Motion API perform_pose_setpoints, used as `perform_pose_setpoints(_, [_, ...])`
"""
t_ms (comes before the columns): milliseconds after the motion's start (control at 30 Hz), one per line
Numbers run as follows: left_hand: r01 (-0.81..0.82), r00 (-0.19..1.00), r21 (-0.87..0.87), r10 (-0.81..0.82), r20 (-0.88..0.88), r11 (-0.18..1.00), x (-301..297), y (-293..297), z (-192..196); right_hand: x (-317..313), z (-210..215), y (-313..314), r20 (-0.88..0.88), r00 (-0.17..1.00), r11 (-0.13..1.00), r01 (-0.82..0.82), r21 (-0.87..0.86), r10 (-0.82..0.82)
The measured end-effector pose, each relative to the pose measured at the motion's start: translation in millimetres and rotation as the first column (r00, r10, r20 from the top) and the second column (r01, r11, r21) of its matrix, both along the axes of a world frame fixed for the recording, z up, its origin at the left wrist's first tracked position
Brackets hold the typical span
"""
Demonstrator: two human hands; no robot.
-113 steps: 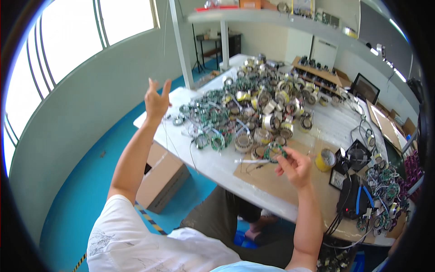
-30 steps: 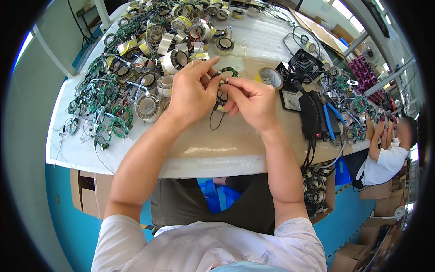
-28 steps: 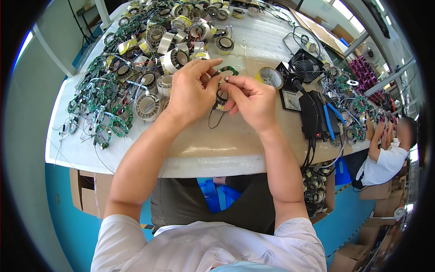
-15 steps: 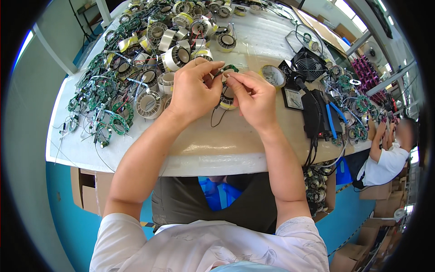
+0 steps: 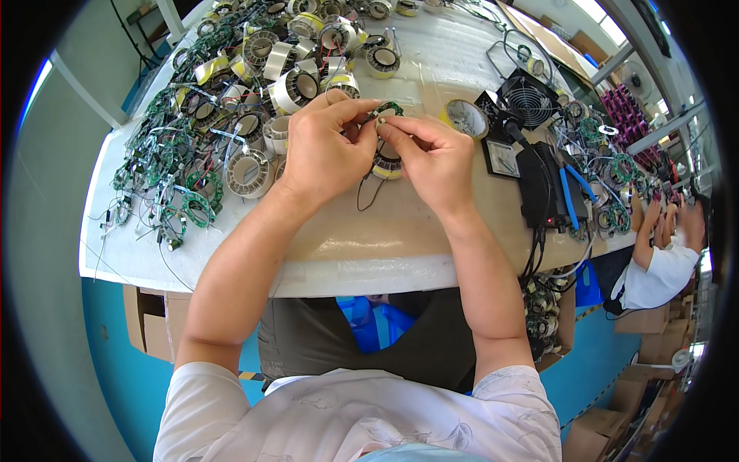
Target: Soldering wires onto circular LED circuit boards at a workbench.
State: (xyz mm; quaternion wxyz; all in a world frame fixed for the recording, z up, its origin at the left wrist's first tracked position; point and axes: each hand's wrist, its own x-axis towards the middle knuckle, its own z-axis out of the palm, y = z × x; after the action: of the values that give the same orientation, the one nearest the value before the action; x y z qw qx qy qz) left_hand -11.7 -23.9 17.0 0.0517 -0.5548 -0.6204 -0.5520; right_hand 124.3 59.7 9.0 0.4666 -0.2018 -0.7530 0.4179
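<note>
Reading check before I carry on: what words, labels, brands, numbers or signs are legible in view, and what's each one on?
None can be read.
Green board near the left hand and right hand: any marking is too small.
Small pale piece by the right hand's tips: too small.
Black box with a red light: nothing legible.
Cardboard boxes, lower right: too blurred.

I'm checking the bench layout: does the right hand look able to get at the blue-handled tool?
Probably yes: the blue-handled tool lies largely uncovered along the black box, to the right of the right hand, though that hand seems busy pinching a small part.
</note>
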Motion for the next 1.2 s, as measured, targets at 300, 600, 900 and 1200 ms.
perform_pose_setpoints(300, [0.005,0.999,0.074,-0.002,-0.034,0.997,0.7,0.9,-0.9,-0.4,-1.0,-0.4,0.007,1.000,0.999,-0.003,-0.053,0.004])
perform_pose_setpoints(600, [0.020,0.999,0.093,-0.015,-0.050,0.995,0.8,1.2,-2.2,-0.5,-3.7,2.9,-0.001,1.000,1.000,-0.012,-0.023,0.012])
perform_pose_setpoints(900, [0.020,0.998,0.109,-0.013,-0.067,0.994,0.7,1.3,-2.5,0.9,-0.7,-0.6,0.000,0.999,0.997,-0.042,-0.058,0.042])
perform_pose_setpoints(1200, [0.042,0.994,0.101,-0.031,-0.108,0.994,1.8,0.0,-2.6,0.4,-6.0,0.4,-0.039,0.998,0.997,-0.050,-0.059,0.047])
